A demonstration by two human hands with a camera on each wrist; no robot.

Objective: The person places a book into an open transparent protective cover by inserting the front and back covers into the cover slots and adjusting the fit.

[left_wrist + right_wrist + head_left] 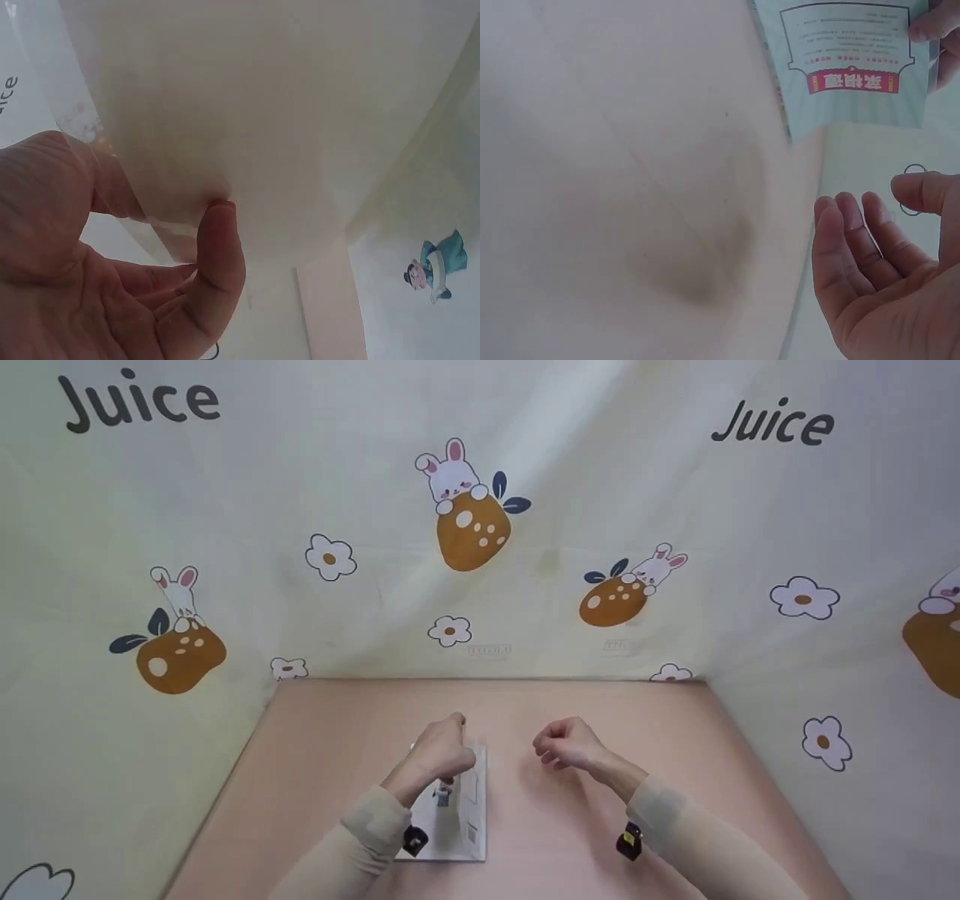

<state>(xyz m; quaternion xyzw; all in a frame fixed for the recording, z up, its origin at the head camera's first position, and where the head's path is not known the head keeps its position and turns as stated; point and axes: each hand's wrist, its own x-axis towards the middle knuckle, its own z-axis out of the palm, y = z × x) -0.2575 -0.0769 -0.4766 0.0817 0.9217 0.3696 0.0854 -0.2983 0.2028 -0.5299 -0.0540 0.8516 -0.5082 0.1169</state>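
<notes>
A thin, pale printed booklet (454, 844) lies partly under my left hand (437, 748), with a small robed figure (443, 793) printed on it. In the left wrist view, thumb and fingers pinch the lower edge of a raised translucent sheet (277, 112); another page with a blue-robed figure (439, 266) shows at the right. From the right wrist, a light-blue face with a red label (853, 81) is visible, gripped at its side. My right hand (574, 746) hovers to the right, apart from the booklet, its fingers loosely curled around nothing.
A pink tabletop (315, 750) spreads beneath both hands. Behind and beside it hangs a pale curtain (375, 495) printed with rabbits, fruit, flowers and the word Juice. Black camera mounts (630, 841) sit at the wrists.
</notes>
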